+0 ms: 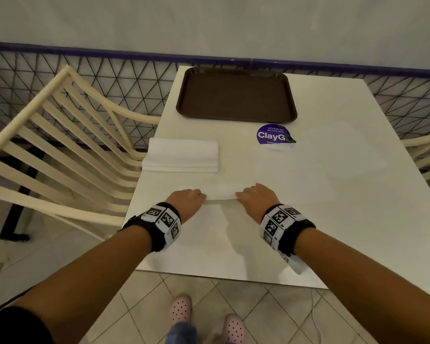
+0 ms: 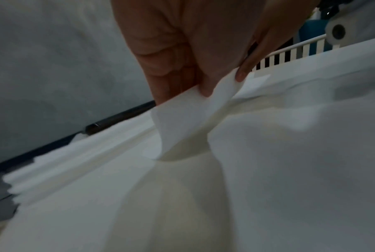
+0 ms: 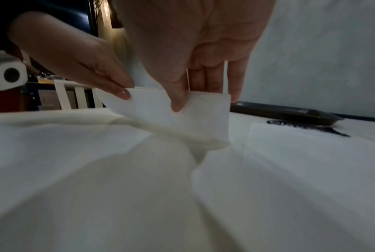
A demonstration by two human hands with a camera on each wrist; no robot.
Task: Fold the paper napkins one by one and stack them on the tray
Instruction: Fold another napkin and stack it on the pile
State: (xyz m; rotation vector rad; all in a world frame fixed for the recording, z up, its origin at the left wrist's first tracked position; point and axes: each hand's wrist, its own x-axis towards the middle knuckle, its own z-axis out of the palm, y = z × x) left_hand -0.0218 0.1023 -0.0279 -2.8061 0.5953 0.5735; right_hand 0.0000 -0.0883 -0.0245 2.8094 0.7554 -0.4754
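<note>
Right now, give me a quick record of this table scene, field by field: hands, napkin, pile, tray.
left hand: pinches the left end of the napkin
right hand: pinches its right end
napkin: near edge lifted off the table, partly folded
pile of napkins: at the table's left edge, untouched
tray: brown, at the far end, nothing on it
sticker: purple, between tray and hands
</note>
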